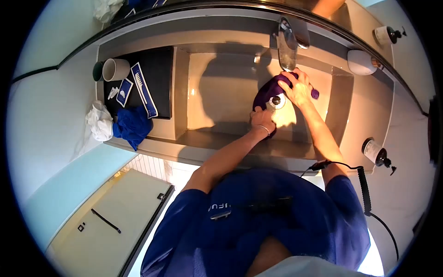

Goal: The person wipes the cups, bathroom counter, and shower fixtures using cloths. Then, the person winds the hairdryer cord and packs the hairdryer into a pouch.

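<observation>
A dark purple cloth is stretched between my hands inside the rectangular sink. My left hand is closed around its lower end, left of the round drain. Higher up, beneath the metal faucet, my right hand grips the upper part, its fingers bent over the fabric. A small purple end of cloth pokes out to the right of that hand. Part of the cloth is hidden under my fingers, and whether water is running I cannot tell.
Left of the sink, a black tray carries a pale cup and flat printed packets. A blue cloth and a white cloth lie beside it. A pump bottle stands at the right.
</observation>
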The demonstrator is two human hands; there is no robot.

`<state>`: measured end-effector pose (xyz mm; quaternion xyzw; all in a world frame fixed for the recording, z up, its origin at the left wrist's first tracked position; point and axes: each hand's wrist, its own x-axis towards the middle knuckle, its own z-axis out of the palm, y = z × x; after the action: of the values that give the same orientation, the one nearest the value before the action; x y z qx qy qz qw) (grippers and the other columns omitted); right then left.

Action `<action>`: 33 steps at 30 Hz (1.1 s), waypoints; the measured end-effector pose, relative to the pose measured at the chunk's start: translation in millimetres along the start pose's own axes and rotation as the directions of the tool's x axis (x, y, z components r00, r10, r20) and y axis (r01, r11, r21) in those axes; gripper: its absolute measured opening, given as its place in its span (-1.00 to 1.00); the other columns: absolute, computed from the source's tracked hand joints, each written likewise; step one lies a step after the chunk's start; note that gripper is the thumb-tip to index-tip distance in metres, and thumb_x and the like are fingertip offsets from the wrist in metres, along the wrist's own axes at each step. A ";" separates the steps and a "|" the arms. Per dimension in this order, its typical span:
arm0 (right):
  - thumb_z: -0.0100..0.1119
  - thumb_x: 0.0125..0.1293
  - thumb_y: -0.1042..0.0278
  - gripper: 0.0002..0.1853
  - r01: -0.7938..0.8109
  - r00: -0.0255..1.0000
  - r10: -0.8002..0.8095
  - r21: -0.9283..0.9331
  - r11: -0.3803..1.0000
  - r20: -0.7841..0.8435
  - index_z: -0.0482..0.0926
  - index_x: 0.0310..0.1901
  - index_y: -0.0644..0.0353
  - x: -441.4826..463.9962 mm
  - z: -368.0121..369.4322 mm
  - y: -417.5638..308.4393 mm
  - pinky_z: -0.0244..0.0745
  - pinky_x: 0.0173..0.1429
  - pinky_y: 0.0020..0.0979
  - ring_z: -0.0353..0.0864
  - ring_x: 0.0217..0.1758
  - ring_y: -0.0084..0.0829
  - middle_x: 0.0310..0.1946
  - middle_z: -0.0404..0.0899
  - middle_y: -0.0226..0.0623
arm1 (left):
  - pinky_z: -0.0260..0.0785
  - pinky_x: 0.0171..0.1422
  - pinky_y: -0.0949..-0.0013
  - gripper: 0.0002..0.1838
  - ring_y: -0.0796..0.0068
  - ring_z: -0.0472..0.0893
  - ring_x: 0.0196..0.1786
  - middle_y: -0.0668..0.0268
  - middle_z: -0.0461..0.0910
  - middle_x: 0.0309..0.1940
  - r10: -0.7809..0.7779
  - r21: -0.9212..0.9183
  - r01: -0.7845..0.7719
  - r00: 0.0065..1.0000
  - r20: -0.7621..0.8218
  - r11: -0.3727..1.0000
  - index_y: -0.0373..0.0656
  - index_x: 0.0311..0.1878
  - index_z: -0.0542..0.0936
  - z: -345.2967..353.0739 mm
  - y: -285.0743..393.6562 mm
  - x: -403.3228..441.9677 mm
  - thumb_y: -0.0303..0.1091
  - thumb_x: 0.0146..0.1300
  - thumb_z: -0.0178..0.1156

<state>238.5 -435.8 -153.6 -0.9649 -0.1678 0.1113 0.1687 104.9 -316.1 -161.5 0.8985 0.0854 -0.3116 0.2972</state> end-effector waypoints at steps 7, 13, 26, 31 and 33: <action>0.15 -0.29 0.69 -0.22 0.048 0.996 -0.038 0.127 0.991 -0.080 0.49 0.13 -0.11 -72.0 15.7 33.3 0.37 0.19 -0.20 0.33 0.10 -0.12 -0.02 0.40 -0.29 | 0.39 -0.11 0.17 -0.75 0.07 0.50 -0.18 0.09 0.52 -0.41 0.116 -0.196 -0.210 0.907 -0.405 0.958 -0.15 -0.37 0.65 50.2 23.8 26.5 -0.40 -0.25 0.25; 0.01 -0.27 0.77 -0.45 -0.025 0.994 -0.039 0.554 0.832 0.104 0.65 -0.16 0.09 -46.0 0.9 61.2 0.49 0.00 -0.34 0.54 -0.10 -0.11 -0.24 0.53 -0.18 | 0.40 -0.14 0.19 -0.89 0.10 0.52 -0.24 0.16 0.51 -0.42 0.287 -0.283 -0.389 0.895 -0.341 0.877 -0.12 -0.54 0.57 -29.6 1.0 5.5 -0.53 -0.24 0.19; -0.01 0.26 0.41 -0.32 -0.026 0.933 0.199 -0.494 0.869 0.300 0.09 0.40 -0.30 -45.6 -50.1 104.5 0.42 0.13 -0.01 0.31 0.21 0.01 0.37 0.11 -0.17 | 0.29 0.27 -0.05 -0.12 -0.09 0.26 0.30 0.12 0.08 0.37 -0.092 0.337 0.202 0.945 -0.315 0.920 0.30 0.45 0.02 -98.4 -91.7 44.3 -0.32 0.11 0.24; 0.14 0.08 0.55 -0.09 -0.211 0.841 0.345 -0.334 0.919 0.416 -0.05 0.45 -0.07 -131.5 -36.1 93.9 0.41 0.22 -0.07 0.33 0.15 0.14 0.31 0.11 0.04 | 0.42 0.13 0.08 -0.06 -0.07 0.37 0.18 -0.09 0.25 0.23 -0.218 0.586 0.224 0.973 -0.081 0.779 -0.29 0.47 -0.13 -57.3 -56.6 10.0 -0.29 0.14 0.22; 0.26 -0.05 0.50 0.05 -0.301 0.805 0.368 -0.213 0.929 0.466 -0.15 0.47 0.07 -150.0 -30.6 88.4 0.36 0.28 -0.13 0.29 0.22 0.20 0.31 0.04 0.19 | 0.45 0.06 0.13 -0.03 -0.02 0.36 0.17 -0.17 0.26 0.24 -0.254 0.620 0.215 0.967 -0.025 0.755 -0.57 0.39 -0.21 -26.3 -55.3 -5.8 -0.28 0.15 0.17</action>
<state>134.3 -577.2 -133.8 -0.9262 -0.0393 0.3732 0.0351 95.0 -255.7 -168.0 0.9182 0.0817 -0.3840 -0.0522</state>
